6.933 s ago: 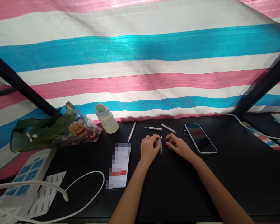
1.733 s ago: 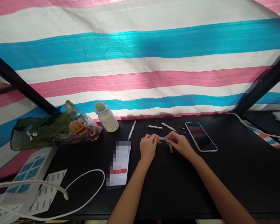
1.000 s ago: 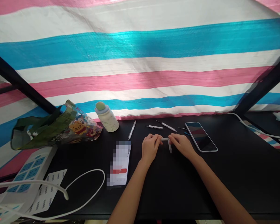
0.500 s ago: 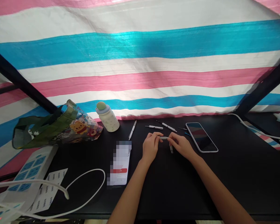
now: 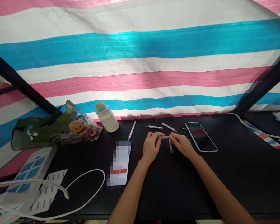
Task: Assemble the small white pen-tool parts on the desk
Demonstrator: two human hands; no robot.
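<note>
Over the black table, a light grey pen barrel point(image 5: 163, 137) lies level between my two hands. My left hand point(image 5: 151, 146) is closed on its left end, thumb and fingers pinched. My right hand point(image 5: 182, 145) pinches at the other end; its fingertips hide what is there. Just below the right fingertips, a second clear and white pen piece point(image 5: 170, 147) points towards me. Behind my hands are a white pen part with a thin tip point(image 5: 154, 127) and another slim white pen part point(image 5: 168, 126). A whole white pen point(image 5: 132, 130) rests farther left.
A phone with a lit screen point(image 5: 121, 165) lies left of my arms, a dark-screened phone point(image 5: 201, 137) to the right. Beside the latter is a small blue piece point(image 5: 187, 133). A bottle point(image 5: 108, 119), a cartoon bag point(image 5: 72, 129), a power strip point(image 5: 30, 174) and a white cable point(image 5: 104, 179) occupy the left.
Both hands stay at nearly the same place, with slight finger movement around the pen barrel. The camera view has shifted very slightly.
</note>
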